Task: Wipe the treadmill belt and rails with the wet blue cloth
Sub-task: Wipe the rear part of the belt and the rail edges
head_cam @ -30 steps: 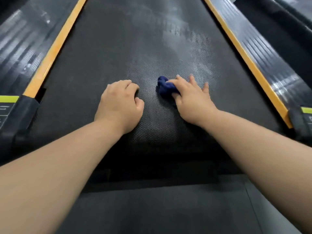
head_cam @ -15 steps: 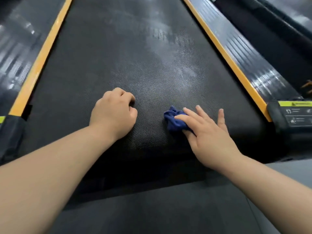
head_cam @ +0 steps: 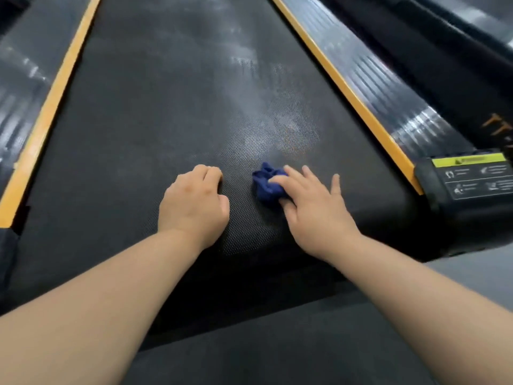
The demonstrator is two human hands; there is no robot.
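- At the upper left of the frame we see the left rail [head_cam: 19,87], dark and glossy, with streaks of reflected light.
- Along its inner edge runs an orange strip [head_cam: 47,107], slanting down to the left edge of the frame.
- The treadmill belt [head_cam: 166,93] fills the middle of the frame, black and finely dotted, with pale hazy patches in its upper middle part.
- Just left of centre, the left hand [head_cam: 194,202] rests on the belt as a clenched fist; we see nothing inside it.
- Just right of centre lies the blue cloth [head_cam: 265,186], bunched into a small wad on the belt, near the fist but apart from it.
- The right hand [head_cam: 313,209] presses on the cloth's right side with nearly straight, spread fingers, forefinger on top and thumb against its lower edge.
- A second orange strip [head_cam: 347,87] borders the right rail [head_cam: 388,90] at the upper right.
- At the right edge, a black end cap [head_cam: 458,212] carries a yellow-green warning label [head_cam: 469,161]; we cannot read its print.
- Grey floor [head_cam: 277,351] lies across the bottom of the frame.
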